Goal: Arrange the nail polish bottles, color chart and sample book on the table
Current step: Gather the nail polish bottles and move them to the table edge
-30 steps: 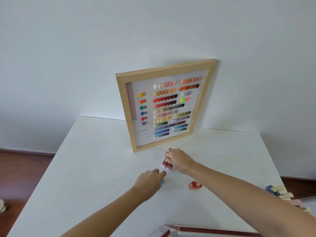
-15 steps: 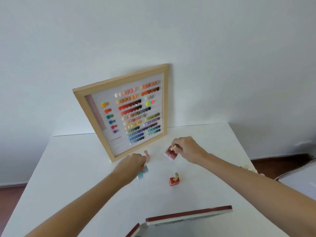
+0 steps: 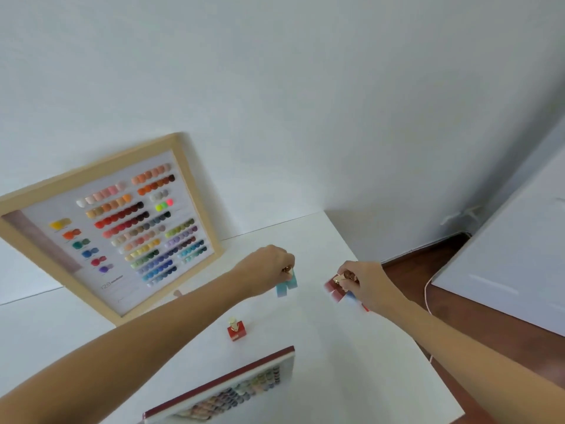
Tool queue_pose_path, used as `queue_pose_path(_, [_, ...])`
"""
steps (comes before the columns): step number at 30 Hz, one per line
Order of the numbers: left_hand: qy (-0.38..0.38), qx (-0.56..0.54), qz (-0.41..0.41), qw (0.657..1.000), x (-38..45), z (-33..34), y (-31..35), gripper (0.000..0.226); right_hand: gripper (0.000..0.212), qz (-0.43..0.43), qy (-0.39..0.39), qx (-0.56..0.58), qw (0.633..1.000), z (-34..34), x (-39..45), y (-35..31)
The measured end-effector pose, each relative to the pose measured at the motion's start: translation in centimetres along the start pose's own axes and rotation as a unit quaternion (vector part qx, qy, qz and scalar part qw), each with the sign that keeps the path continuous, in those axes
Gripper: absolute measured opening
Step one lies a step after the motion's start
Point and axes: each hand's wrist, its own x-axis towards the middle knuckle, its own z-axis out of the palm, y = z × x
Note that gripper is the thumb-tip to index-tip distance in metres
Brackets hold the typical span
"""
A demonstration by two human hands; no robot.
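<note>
Head view: we've carried both handfuls right of the color chart (image 3: pixel 113 228). Our left hand (image 3: pixel 269 266) pinches blue bottles (image 3: pixel 286 285), our right hand (image 3: pixel 362 283) grips pinkish-red bottles (image 3: pixel 334 289); the red bottle (image 3: pixel 236 329) and sample book (image 3: pixel 232 390) sit below, so lining up comes next.

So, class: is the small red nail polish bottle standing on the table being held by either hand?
No: the red bottle stands alone on the table, apart from both the left hand and the right hand.
</note>
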Motion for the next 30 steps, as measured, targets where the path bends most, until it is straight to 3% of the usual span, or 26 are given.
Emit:
queue_pose_path(7, [-0.077,-0.013,0.052,0.996,6.8,4.6,6.9,0.019,0.009,0.068,-0.007,-0.006,0.998,-0.8,-4.4,6.1])
queue_pose_path(12, [-0.111,-0.005,0.04,0.993,9.3,7.4,8.7,0.014,0.008,0.112,-0.029,0.075,0.99,-0.1,-5.4,7.9])
queue_pose_path(21, [-0.148,0.026,0.047,0.987,11.7,10.2,9.4,0.021,0.026,0.103,-0.049,0.051,0.992,2.0,-4.0,9.4])
queue_pose_path(25, [-0.151,0.059,0.067,0.985,11.9,10.7,9.9,0.026,0.038,0.091,-0.058,-0.01,0.994,2.3,-3.9,9.0])
queue_pose_path(30, [-0.147,0.072,0.068,0.984,12.3,11.2,10.0,0.02,0.042,0.088,-0.048,-0.018,0.995,2.7,-3.4,9.0])
